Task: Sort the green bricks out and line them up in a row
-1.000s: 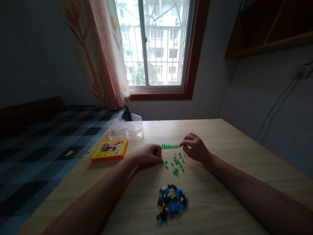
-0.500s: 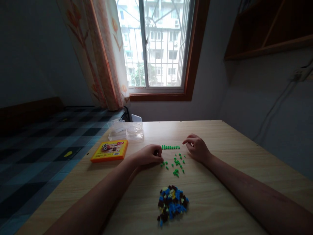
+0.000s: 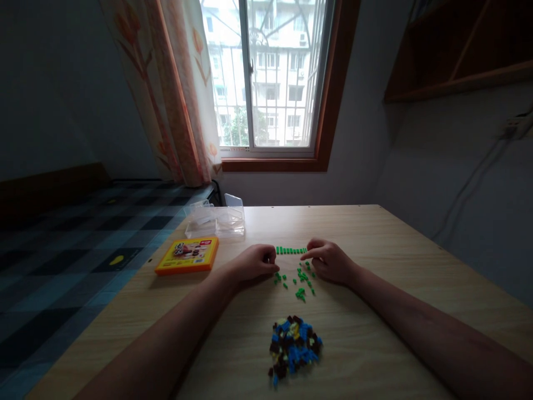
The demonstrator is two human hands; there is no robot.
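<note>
My left hand (image 3: 253, 261) rests on the table with its fingers curled. Its fingertips are beside the left end of a row of small green bricks (image 3: 287, 250), and its thumb is near a few loose green ones. Whatever may be inside the curl is hidden. Over the row's right end is my right hand (image 3: 330, 261), one finger reaching left and the fingers partly apart, with nothing visible in it. Loose green bricks (image 3: 300, 293) lie scattered between and below the hands. Closer to me sits a heap of blue, brown and yellow bricks (image 3: 295, 347).
A yellow-orange flat box (image 3: 187, 255) lies on the left of the wooden table (image 3: 375, 311). Behind it stand clear plastic containers (image 3: 216, 223). A bed with a checked cover (image 3: 75, 250) adjoins the table's left side.
My right hand has moved left and slightly down, from beside the green row to its right end. My left hand stays nearly where it was.
</note>
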